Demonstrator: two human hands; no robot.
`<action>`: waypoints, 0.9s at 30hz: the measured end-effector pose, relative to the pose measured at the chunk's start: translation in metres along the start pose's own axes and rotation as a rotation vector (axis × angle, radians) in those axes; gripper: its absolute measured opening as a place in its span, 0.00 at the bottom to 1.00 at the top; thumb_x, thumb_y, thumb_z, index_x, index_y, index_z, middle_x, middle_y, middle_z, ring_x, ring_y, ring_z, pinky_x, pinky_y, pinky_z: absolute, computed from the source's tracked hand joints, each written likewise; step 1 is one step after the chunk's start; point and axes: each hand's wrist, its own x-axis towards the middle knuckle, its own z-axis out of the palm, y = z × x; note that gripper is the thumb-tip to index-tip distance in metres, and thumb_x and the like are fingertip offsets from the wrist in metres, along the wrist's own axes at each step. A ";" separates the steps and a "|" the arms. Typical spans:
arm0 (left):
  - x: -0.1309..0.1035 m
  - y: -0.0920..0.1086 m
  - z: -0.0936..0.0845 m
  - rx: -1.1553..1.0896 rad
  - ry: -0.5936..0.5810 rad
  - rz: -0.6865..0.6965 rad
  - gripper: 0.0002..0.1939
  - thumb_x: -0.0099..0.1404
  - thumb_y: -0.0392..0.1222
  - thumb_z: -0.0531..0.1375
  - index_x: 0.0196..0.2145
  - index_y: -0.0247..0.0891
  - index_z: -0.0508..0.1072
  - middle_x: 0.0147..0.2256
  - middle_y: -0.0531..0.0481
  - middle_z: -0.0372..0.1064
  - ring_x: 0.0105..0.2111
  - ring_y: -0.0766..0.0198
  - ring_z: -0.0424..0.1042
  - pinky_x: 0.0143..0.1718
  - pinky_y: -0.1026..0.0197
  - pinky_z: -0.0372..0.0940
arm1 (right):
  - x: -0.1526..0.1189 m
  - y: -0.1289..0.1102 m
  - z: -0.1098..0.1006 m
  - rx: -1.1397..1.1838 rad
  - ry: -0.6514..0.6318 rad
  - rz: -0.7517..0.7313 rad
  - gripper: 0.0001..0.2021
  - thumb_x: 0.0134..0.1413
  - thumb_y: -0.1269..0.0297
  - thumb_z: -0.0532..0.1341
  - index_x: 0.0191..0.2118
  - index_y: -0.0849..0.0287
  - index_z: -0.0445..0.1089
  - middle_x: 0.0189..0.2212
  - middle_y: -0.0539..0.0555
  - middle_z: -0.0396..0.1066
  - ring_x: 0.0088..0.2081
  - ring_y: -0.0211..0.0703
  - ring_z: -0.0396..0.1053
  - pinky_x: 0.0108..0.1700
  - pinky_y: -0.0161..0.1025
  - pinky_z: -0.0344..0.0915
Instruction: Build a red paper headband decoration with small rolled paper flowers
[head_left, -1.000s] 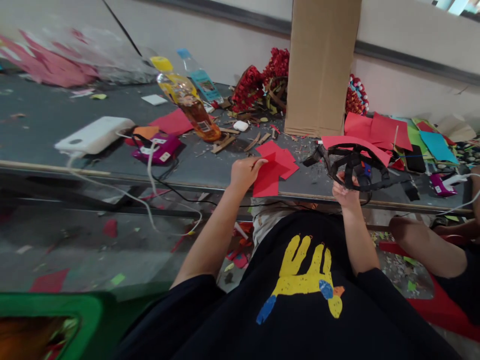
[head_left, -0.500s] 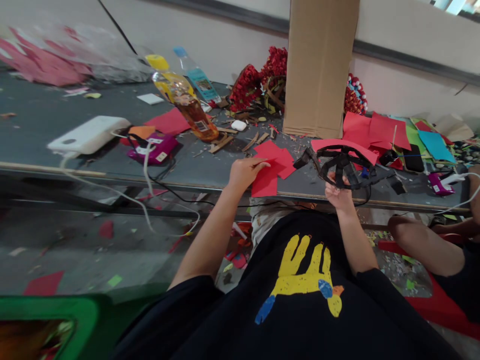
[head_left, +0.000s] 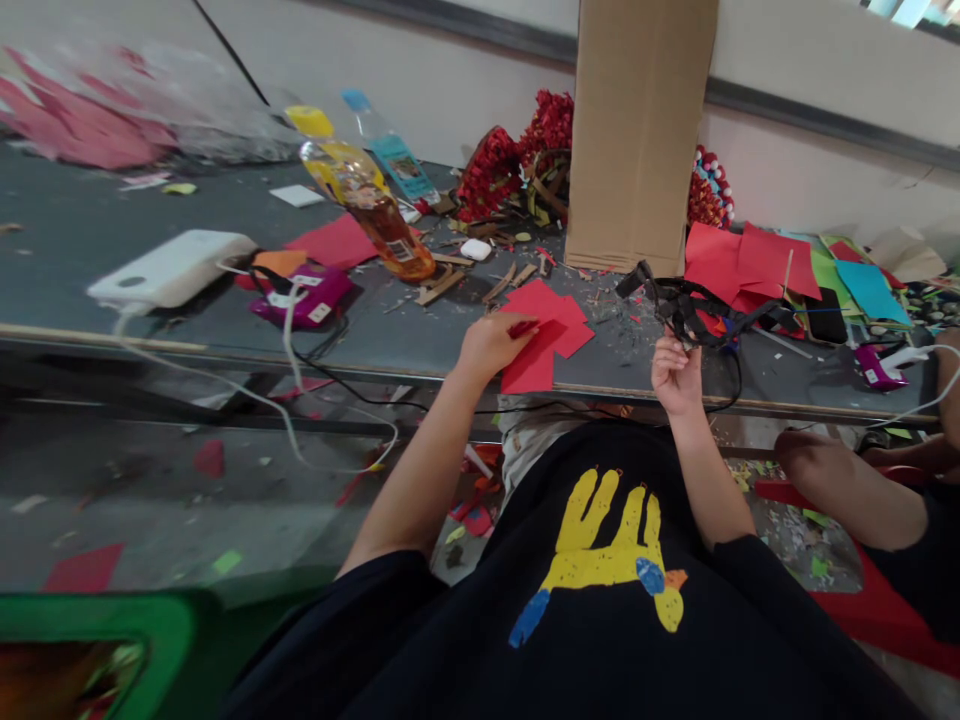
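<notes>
My left hand [head_left: 489, 345] rests at the table's front edge over overlapping sheets of red paper [head_left: 534, 365]. Its fingers are curled and pressed together; what they pinch, if anything, is hidden. In my right hand [head_left: 677, 378] is a black head strap [head_left: 679, 310], held by its lower edge between thumb and fingers. The strap looks folded and leans to the right over the table. Behind it stands a tall cardboard piece [head_left: 641, 140], with more red paper [head_left: 776, 262] to the right.
A tea bottle [head_left: 386, 225], white power bank [head_left: 172, 268] and purple device [head_left: 311, 297] with cables lie to the left. Cardboard scraps [head_left: 441, 285] litter the middle. At right are a black phone [head_left: 826, 315], another purple device [head_left: 877, 368] and a person's knee [head_left: 844, 485].
The head strap has turned and tilted away in my right hand, its band no longer spread toward me. My left hand's fingers have curled in slightly over the red paper.
</notes>
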 end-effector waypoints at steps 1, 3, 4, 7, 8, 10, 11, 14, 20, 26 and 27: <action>0.000 0.000 0.000 0.005 -0.003 -0.004 0.18 0.62 0.51 0.54 0.43 0.40 0.77 0.41 0.46 0.77 0.38 0.58 0.74 0.37 0.61 0.65 | 0.001 0.000 0.000 0.016 -0.004 0.005 0.10 0.55 0.56 0.58 0.35 0.55 0.69 0.22 0.44 0.56 0.20 0.29 0.50 0.19 0.23 0.57; 0.000 -0.001 0.000 0.014 0.000 -0.004 0.18 0.62 0.50 0.54 0.43 0.40 0.77 0.40 0.46 0.77 0.37 0.58 0.74 0.35 0.62 0.64 | 0.002 0.000 0.000 0.028 -0.008 0.029 0.09 0.55 0.57 0.57 0.36 0.56 0.70 0.23 0.44 0.58 0.21 0.29 0.53 0.20 0.23 0.58; 0.000 -0.001 0.000 0.017 0.003 0.001 0.18 0.62 0.49 0.54 0.43 0.40 0.77 0.40 0.46 0.77 0.37 0.58 0.73 0.35 0.62 0.64 | 0.002 0.000 0.000 0.030 -0.011 0.038 0.09 0.55 0.57 0.57 0.36 0.56 0.70 0.24 0.44 0.59 0.21 0.28 0.53 0.21 0.23 0.59; 0.001 -0.002 0.000 0.017 -0.002 0.015 0.18 0.62 0.48 0.54 0.43 0.39 0.77 0.40 0.45 0.76 0.37 0.57 0.73 0.35 0.61 0.64 | 0.004 0.002 -0.002 0.010 -0.031 0.044 0.09 0.54 0.58 0.58 0.36 0.56 0.70 0.24 0.44 0.59 0.21 0.27 0.54 0.22 0.22 0.60; 0.001 -0.002 0.000 0.016 -0.005 0.017 0.18 0.63 0.47 0.53 0.43 0.39 0.77 0.41 0.45 0.76 0.38 0.57 0.74 0.36 0.60 0.64 | 0.004 0.003 -0.002 -0.005 -0.038 0.041 0.09 0.53 0.58 0.59 0.37 0.56 0.70 0.24 0.44 0.59 0.21 0.27 0.54 0.22 0.22 0.60; 0.001 -0.002 0.000 0.017 -0.002 0.015 0.18 0.63 0.47 0.53 0.43 0.38 0.77 0.41 0.45 0.76 0.38 0.56 0.74 0.37 0.59 0.64 | 0.005 0.005 -0.003 -0.034 -0.043 0.039 0.10 0.53 0.57 0.59 0.38 0.55 0.70 0.24 0.44 0.59 0.21 0.27 0.54 0.22 0.22 0.60; 0.000 -0.002 0.000 0.019 0.005 0.015 0.18 0.63 0.47 0.53 0.43 0.38 0.77 0.41 0.45 0.76 0.39 0.56 0.74 0.38 0.59 0.65 | 0.006 0.006 -0.004 -0.040 -0.039 0.042 0.10 0.53 0.57 0.59 0.38 0.56 0.70 0.24 0.44 0.59 0.22 0.28 0.54 0.22 0.22 0.60; -0.001 -0.003 0.001 0.019 0.058 -0.018 0.17 0.64 0.47 0.53 0.42 0.39 0.77 0.41 0.45 0.76 0.41 0.54 0.73 0.40 0.58 0.65 | 0.006 0.008 -0.004 0.003 0.005 0.075 0.10 0.54 0.59 0.58 0.38 0.57 0.70 0.24 0.44 0.59 0.22 0.27 0.55 0.22 0.21 0.60; 0.000 -0.003 -0.001 -0.084 0.221 -0.112 0.14 0.62 0.49 0.56 0.37 0.37 0.76 0.39 0.43 0.76 0.40 0.56 0.74 0.43 0.58 0.65 | 0.003 0.009 -0.002 0.252 0.124 0.198 0.11 0.59 0.64 0.52 0.41 0.61 0.69 0.24 0.44 0.60 0.20 0.25 0.56 0.21 0.19 0.61; 0.029 0.009 -0.029 -0.388 0.361 -0.146 0.20 0.62 0.57 0.55 0.38 0.35 0.67 0.34 0.50 0.72 0.37 0.62 0.70 0.39 0.57 0.65 | -0.002 0.007 -0.003 0.311 0.143 0.296 0.09 0.60 0.66 0.52 0.43 0.60 0.66 0.22 0.44 0.60 0.19 0.25 0.55 0.20 0.20 0.60; 0.036 0.015 -0.037 -0.441 0.382 -0.128 0.22 0.60 0.59 0.56 0.38 0.37 0.66 0.33 0.53 0.71 0.36 0.64 0.69 0.38 0.58 0.65 | -0.003 0.008 -0.003 0.314 0.141 0.305 0.09 0.60 0.66 0.53 0.43 0.60 0.66 0.22 0.44 0.60 0.19 0.25 0.55 0.20 0.20 0.60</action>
